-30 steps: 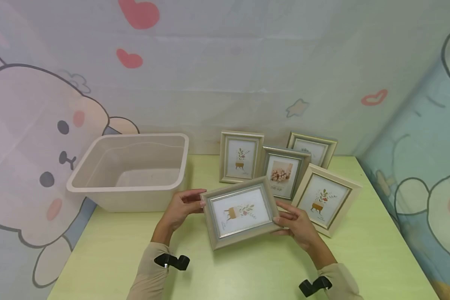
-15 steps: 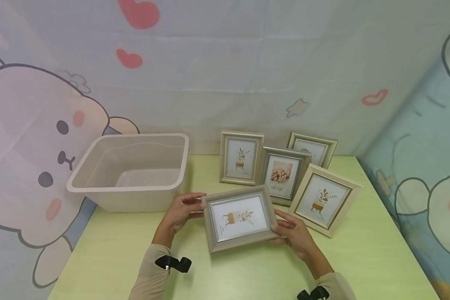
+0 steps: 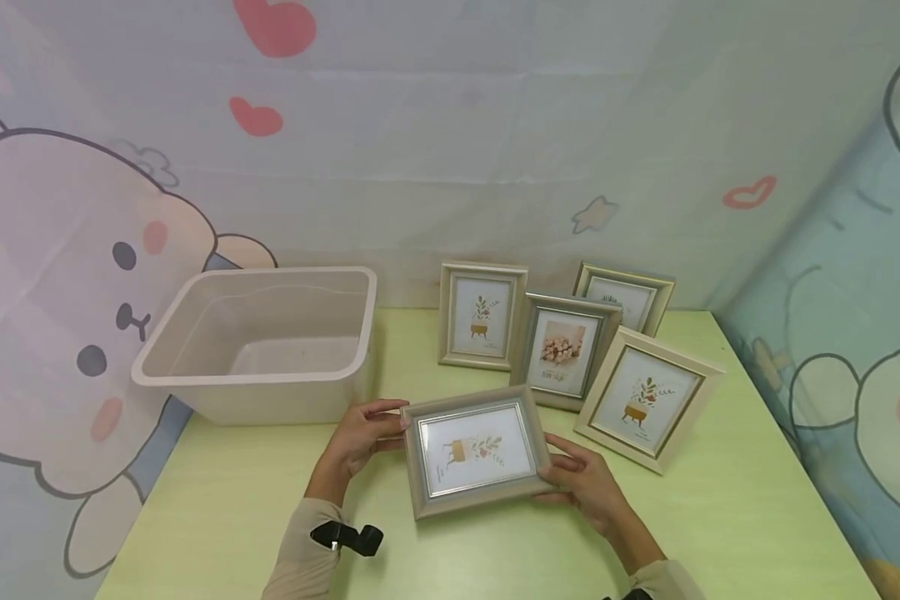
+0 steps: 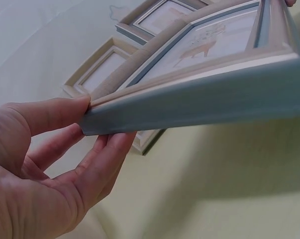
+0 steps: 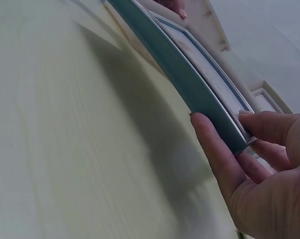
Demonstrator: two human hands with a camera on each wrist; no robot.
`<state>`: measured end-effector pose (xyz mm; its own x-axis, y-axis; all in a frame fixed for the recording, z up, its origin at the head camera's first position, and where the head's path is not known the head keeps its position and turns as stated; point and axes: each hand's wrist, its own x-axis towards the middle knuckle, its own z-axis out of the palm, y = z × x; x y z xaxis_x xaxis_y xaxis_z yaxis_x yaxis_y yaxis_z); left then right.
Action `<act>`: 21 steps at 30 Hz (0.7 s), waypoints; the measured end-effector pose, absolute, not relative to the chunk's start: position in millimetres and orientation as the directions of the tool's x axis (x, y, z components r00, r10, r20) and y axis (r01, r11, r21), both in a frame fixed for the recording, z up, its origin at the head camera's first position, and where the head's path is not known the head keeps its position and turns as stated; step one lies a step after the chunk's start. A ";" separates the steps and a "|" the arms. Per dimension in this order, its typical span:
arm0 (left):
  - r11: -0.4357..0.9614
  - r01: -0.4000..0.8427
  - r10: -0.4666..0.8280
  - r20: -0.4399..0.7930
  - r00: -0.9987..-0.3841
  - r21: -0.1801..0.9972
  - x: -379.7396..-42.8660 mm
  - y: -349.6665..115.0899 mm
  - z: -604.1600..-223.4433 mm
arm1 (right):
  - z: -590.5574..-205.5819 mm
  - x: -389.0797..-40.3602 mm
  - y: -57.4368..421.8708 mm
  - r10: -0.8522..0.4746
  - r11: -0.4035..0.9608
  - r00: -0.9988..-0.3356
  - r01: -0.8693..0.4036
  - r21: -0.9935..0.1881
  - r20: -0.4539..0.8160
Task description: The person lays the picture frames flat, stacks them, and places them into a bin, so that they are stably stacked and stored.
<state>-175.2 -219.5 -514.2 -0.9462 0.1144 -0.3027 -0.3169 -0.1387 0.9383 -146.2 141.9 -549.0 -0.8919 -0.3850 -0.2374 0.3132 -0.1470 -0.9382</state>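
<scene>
A beige-grey picture frame (image 3: 476,450) with a silver inner edge is held face up, its potted-plant print turned sideways. My left hand (image 3: 360,442) pinches its left end, thumb on top and fingers beneath, as the left wrist view shows on the frame's corner (image 4: 189,99). At the opposite end my right hand (image 3: 585,483) grips it the same way, thumb over the front edge in the right wrist view. A shadow under the frame in both wrist views shows it raised off the table.
Behind stand several other picture frames: a cream one (image 3: 483,315), a grey one with a flower photo (image 3: 566,350), one at the back (image 3: 624,296) and a cream one leaning at right (image 3: 648,400). A deep beige plastic bin (image 3: 270,400) stands at the left on the light-green table (image 3: 750,517).
Both hands have brought the picture frame down and slightly nearer to me, keeping their grip. The grey frame behind it shows more of itself now. The bin and standing frames have stayed put.
</scene>
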 end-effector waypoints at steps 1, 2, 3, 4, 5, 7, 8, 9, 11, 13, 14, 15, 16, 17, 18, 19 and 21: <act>-0.140 -0.319 0.111 -0.305 -0.946 0.937 -174.5 -219.9 -515.5 | -549.3 -144.4 140.8 -0.385 -0.141 -0.892 0.313 -0.939 -0.239; -0.144 -0.322 0.106 -0.309 -0.945 0.936 -173.9 -220.4 -516.6 | -549.5 -142.5 139.7 -0.384 -0.131 -0.891 0.311 -0.941 -0.241; -0.147 -0.325 0.102 -0.312 -0.944 0.934 -173.3 -220.8 -518.0 | -549.8 -140.5 138.6 -0.383 -0.122 -0.892 0.307 -0.944 -0.241; -0.152 -0.328 0.098 -0.316 -0.944 0.932 -172.8 -221.2 -519.2 | -550.4 -138.5 137.5 -0.380 -0.113 -0.892 0.307 -0.945 -0.244; -0.154 -0.331 0.092 -0.320 -0.943 0.931 -172.2 -221.7 -520.4 | -551.4 -136.4 136.3 -0.377 -0.103 -0.894 0.303 -0.947 -0.244; -0.160 -0.342 0.079 -0.334 -0.939 0.926 -171.4 -222.2 -523.4 | -553.0 -132.3 134.1 -0.365 -0.085 -0.896 0.304 -0.949 -0.254; -0.166 -0.347 0.072 -0.340 -0.938 0.923 -171.3 -222.1 -525.1 | -553.9 -130.3 133.2 -0.361 -0.077 -0.897 0.303 -0.950 -0.257; -0.164 -0.349 0.068 -0.342 -0.937 0.923 -171.1 -222.0 -526.5 | -554.9 -128.4 132.2 -0.353 -0.071 -0.898 0.305 -0.950 -0.262; -0.160 -0.352 0.059 -0.347 -0.936 0.922 -170.8 -221.5 -529.8 | -556.5 -124.5 130.7 -0.338 -0.055 -0.902 0.305 -0.951 -0.270; -0.154 -0.350 0.053 -0.346 -0.937 0.924 -171.4 -220.6 -533.6 | -557.5 -120.7 129.6 -0.320 -0.037 -0.904 0.310 -0.950 -0.283; -0.149 -0.347 0.050 -0.343 -0.938 0.926 -171.8 -219.8 -535.3 | -558.1 -119.0 129.3 -0.310 -0.023 -0.907 0.308 -0.951 -0.286; -0.142 -0.342 0.049 -0.339 -0.940 0.929 -172.3 -219.2 -536.8 | -558.8 -117.5 128.9 -0.295 -0.003 -0.910 0.305 -0.952 -0.291; -0.136 -0.340 0.042 -0.338 -0.940 0.930 -173.2 -218.5 -538.7 | -559.3 -116.0 128.4 -0.283 0.016 -0.914 0.299 -0.954 -0.291; -0.129 -0.336 0.036 -0.334 -0.942 0.933 -174.1 -217.5 -540.4 | -559.9 -114.8 128.0 -0.272 0.037 -0.917 0.292 -0.956 -0.291; -0.118 -0.337 0.027 -0.336 -0.942 0.934 -175.2 -216.6 -542.0 | -560.5 -113.6 127.6 -0.259 0.055 -0.921 0.288 -0.956 -0.293; -0.109 -0.337 0.019 -0.337 -0.941 0.935 -175.9 -215.3 -543.4 | -561.0 -112.5 127.1 -0.248 0.072 -0.923 0.284 -0.956 -0.293; -0.089 -0.339 0.005 -0.340 -0.941 0.937 -177.4 -213.0 -546.1 | -562.3 -110.8 126.0 -0.224 0.110 -0.929 0.277 -0.955 -0.295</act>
<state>-177.4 -213.0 -546.1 -0.9405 0.0048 -0.3397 -0.3388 -0.0887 0.9367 -110.8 126.0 -562.3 -0.9288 -0.2239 -0.2953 0.2769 0.1105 -0.9545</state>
